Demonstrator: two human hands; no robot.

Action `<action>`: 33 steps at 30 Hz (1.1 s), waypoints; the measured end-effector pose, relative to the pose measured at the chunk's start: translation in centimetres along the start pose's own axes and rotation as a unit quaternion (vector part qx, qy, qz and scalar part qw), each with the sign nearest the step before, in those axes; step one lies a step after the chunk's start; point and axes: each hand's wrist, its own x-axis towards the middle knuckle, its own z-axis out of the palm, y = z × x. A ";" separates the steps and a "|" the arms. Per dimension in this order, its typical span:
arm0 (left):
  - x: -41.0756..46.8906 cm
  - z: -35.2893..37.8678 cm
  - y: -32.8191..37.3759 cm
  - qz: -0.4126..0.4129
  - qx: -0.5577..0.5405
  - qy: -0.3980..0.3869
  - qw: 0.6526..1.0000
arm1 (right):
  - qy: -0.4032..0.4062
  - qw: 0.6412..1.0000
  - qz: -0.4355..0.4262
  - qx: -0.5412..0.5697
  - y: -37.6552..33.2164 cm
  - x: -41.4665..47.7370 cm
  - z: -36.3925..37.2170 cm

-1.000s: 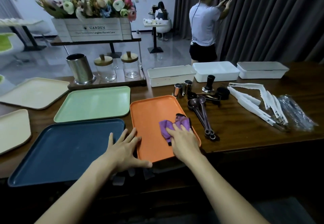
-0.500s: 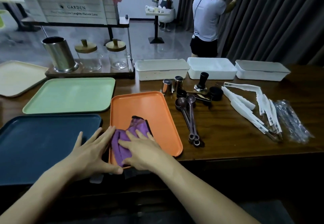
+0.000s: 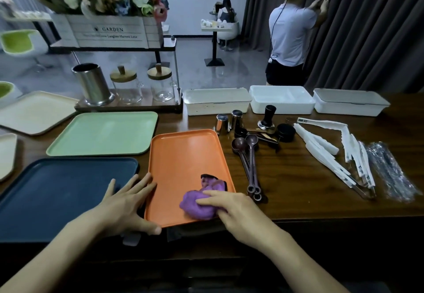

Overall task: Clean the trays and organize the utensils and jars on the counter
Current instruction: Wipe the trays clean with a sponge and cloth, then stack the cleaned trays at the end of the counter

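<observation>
Orange tray (image 3: pixel 183 162) looks light, slidey: left hand (image 3: pixel 125 203) flat open braces its left edge, right hand (image 3: pixel 231 210) grip bunches soft purple cloth (image 3: pixel 195 208).

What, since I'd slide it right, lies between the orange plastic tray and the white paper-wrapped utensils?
Head view: dark brown measuring spoons lying on the bare wooden counter.
</observation>
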 end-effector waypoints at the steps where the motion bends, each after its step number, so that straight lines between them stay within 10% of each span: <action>1: 0.0 0.0 0.1 -0.001 -0.004 0.000 1.000 | 0.018 0.999 0.002 0.047 0.0 -0.6 -0.6; 10: -2.7 2.2 0.5 0.018 -0.122 0.107 0.987 | 0.293 0.947 0.120 0.046 4.8 -3.7 -10.3; 16: -7.3 4.9 -0.8 -0.020 -0.250 0.246 0.936 | 0.057 0.949 0.284 -0.124 10.1 -2.9 -7.9; 21: -11.4 8.5 -5.3 -0.069 -0.312 0.343 0.883 | 0.230 0.952 0.195 -0.052 5.9 -0.8 -4.0; 33: -18.1 10.1 -21.1 -0.083 -0.317 0.368 0.870 | 0.100 0.989 0.022 0.106 -17.5 10.4 14.2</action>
